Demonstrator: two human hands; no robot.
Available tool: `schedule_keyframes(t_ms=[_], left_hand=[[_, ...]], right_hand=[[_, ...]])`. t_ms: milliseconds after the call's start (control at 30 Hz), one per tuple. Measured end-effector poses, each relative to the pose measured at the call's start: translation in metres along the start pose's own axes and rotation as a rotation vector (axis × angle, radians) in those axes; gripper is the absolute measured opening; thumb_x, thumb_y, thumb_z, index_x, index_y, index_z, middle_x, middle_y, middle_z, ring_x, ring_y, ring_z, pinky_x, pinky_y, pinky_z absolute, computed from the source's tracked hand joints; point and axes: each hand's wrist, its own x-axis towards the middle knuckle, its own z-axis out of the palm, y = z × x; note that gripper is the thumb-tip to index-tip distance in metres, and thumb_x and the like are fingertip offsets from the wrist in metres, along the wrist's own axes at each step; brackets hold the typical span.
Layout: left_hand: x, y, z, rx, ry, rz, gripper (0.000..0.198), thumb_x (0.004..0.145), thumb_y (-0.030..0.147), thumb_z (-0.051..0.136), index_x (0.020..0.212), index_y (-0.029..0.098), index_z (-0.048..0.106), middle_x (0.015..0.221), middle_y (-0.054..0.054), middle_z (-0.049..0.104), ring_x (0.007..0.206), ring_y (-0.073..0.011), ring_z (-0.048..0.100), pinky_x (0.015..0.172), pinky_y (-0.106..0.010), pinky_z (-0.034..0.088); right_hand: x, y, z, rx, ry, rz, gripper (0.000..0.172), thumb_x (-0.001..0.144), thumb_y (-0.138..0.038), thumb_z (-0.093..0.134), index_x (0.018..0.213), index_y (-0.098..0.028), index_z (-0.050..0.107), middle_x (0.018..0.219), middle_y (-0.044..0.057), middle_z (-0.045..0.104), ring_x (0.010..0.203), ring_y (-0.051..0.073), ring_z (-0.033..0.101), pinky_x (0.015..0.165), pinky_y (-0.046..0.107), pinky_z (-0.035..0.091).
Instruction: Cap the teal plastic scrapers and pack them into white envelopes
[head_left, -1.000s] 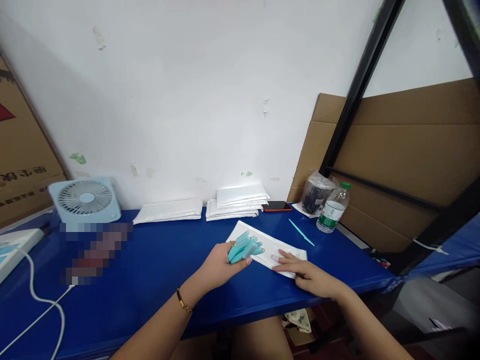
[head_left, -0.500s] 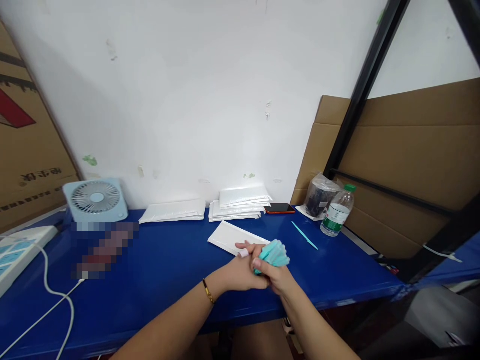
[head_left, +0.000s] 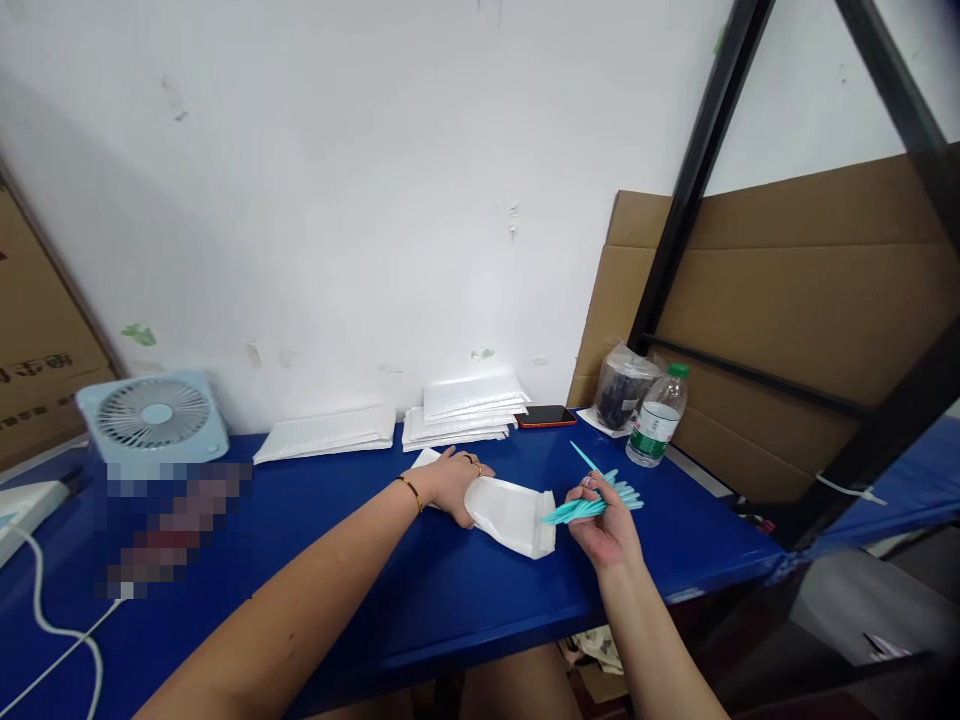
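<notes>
My left hand [head_left: 454, 484] grips a white padded envelope [head_left: 514, 512] across its left part, thumb at the near edge and fingers over the far side. The envelope lies on the blue table and bows upward, its right end facing my right hand. My right hand [head_left: 606, 520] is closed around a bundle of thin turquoise plastic sticks [head_left: 626, 492]. Their left tips point at the envelope's right end and touch or nearly touch it. One more turquoise stick [head_left: 583, 456] shows just beyond the right hand; its lower end is hidden.
Two stacks of white envelopes [head_left: 326, 432] [head_left: 466, 412] line the wall, with a phone [head_left: 546, 416] beside them. A water bottle [head_left: 657, 420] and a bagged dark container [head_left: 626, 390] stand right. A blue fan [head_left: 155, 415], cable [head_left: 71, 632] and blurred item [head_left: 176, 525] lie left.
My hands, together before, have moved apart. The left has taken hold of the envelope and turned its right end nearer; the right keeps the sticks, now fanned and pointing left. The view has shifted right.
</notes>
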Motion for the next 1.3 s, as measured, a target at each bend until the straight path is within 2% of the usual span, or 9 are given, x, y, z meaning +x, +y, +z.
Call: schedule_keyframes(t_ms=[167, 267, 433, 600, 733, 867, 967, 1067, 1300], left_hand=[[-0.018, 0.012, 0.001, -0.039, 0.157, -0.025, 0.076, 0.047, 0.035, 0.070, 0.118, 0.024, 0.045, 0.106, -0.005, 0.054, 0.100, -0.0266, 0.050, 0.095, -0.038, 0.032], [-0.028, 0.019, 0.001, -0.064, 0.251, -0.086, 0.069, 0.051, 0.031, 0.066, 0.117, 0.023, 0.044, 0.105, -0.005, 0.053, 0.095, -0.0251, 0.052, 0.088, -0.035, 0.035], [-0.039, 0.036, 0.005, -0.076, 0.426, -0.176, 0.061, 0.055, 0.026, 0.062, 0.114, 0.023, 0.046, 0.103, -0.005, 0.052, 0.094, -0.0236, 0.053, 0.083, -0.033, 0.036], [-0.041, 0.052, 0.010, -0.070, 0.592, -0.256, 0.059, 0.060, 0.026, 0.061, 0.117, 0.023, 0.043, 0.107, -0.006, 0.051, 0.101, -0.0247, 0.049, 0.086, -0.034, 0.035], [-0.039, 0.060, 0.013, -0.045, 0.640, -0.366, 0.069, 0.057, 0.034, 0.067, 0.120, 0.023, 0.041, 0.106, -0.007, 0.051, 0.102, -0.0267, 0.047, 0.083, -0.035, 0.034], [-0.035, 0.062, 0.014, -0.058, 0.689, -0.472, 0.051, 0.062, 0.024, 0.061, 0.110, 0.021, 0.045, 0.102, -0.006, 0.056, 0.099, -0.0251, 0.051, 0.081, -0.034, 0.035], [-0.035, 0.060, 0.014, -0.088, 0.715, -0.533, 0.039, 0.065, 0.024, 0.057, 0.102, 0.020, 0.047, 0.094, -0.005, 0.059, 0.093, -0.0246, 0.054, 0.077, -0.034, 0.035], [-0.038, 0.057, 0.013, -0.075, 0.731, -0.574, 0.036, 0.066, 0.025, 0.057, 0.100, 0.020, 0.047, 0.094, -0.004, 0.059, 0.092, -0.0249, 0.054, 0.075, -0.034, 0.035], [-0.044, 0.055, 0.013, 0.002, 0.792, -0.587, 0.038, 0.065, 0.025, 0.058, 0.101, 0.019, 0.047, 0.099, -0.007, 0.056, 0.099, -0.0258, 0.048, 0.080, -0.038, 0.032]], right_hand=[[0.007, 0.008, 0.000, -0.093, 0.165, 0.002, 0.013, 0.082, -0.010, 0.053, 0.071, -0.017, 0.048, 0.055, -0.007, 0.053, 0.043, 0.004, 0.052, 0.062, 0.025, 0.057], [0.013, 0.013, -0.004, -0.142, 0.169, -0.053, 0.013, 0.082, -0.012, 0.054, 0.072, -0.017, 0.048, 0.055, -0.007, 0.054, 0.047, 0.006, 0.056, 0.070, 0.034, 0.059], [0.022, 0.018, 0.001, -0.162, 0.190, -0.133, 0.008, 0.082, -0.014, 0.054, 0.078, -0.018, 0.049, 0.061, -0.005, 0.059, 0.066, 0.012, 0.066, 0.071, 0.036, 0.059], [0.021, 0.024, 0.038, -0.187, 0.104, -0.280, 0.017, 0.074, -0.017, 0.065, 0.075, -0.017, 0.048, 0.062, -0.004, 0.061, 0.074, 0.017, 0.068, 0.074, 0.037, 0.059], [0.007, 0.040, 0.074, -0.245, -0.102, -0.351, 0.024, 0.066, -0.017, 0.074, 0.072, -0.016, 0.050, 0.063, -0.003, 0.060, 0.074, 0.017, 0.067, 0.082, 0.037, 0.056], [-0.008, 0.062, 0.099, -0.256, -0.242, -0.289, 0.026, 0.063, -0.015, 0.076, 0.066, -0.015, 0.050, 0.059, -0.006, 0.055, 0.067, 0.012, 0.065, 0.088, 0.034, 0.053], [-0.008, 0.071, 0.109, -0.270, -0.200, -0.214, 0.025, 0.063, -0.014, 0.075, 0.070, -0.015, 0.052, 0.060, -0.006, 0.056, 0.067, 0.013, 0.065, 0.084, 0.030, 0.054], [-0.001, 0.070, 0.110, -0.242, -0.113, -0.147, 0.017, 0.073, -0.019, 0.068, 0.076, -0.015, 0.052, 0.060, -0.003, 0.058, 0.071, 0.015, 0.067, 0.079, 0.033, 0.056], [0.021, 0.057, 0.092, -0.174, 0.027, -0.161, 0.008, 0.082, -0.016, 0.056, 0.079, -0.017, 0.049, 0.060, -0.001, 0.061, 0.076, 0.017, 0.069, 0.072, 0.030, 0.058]])
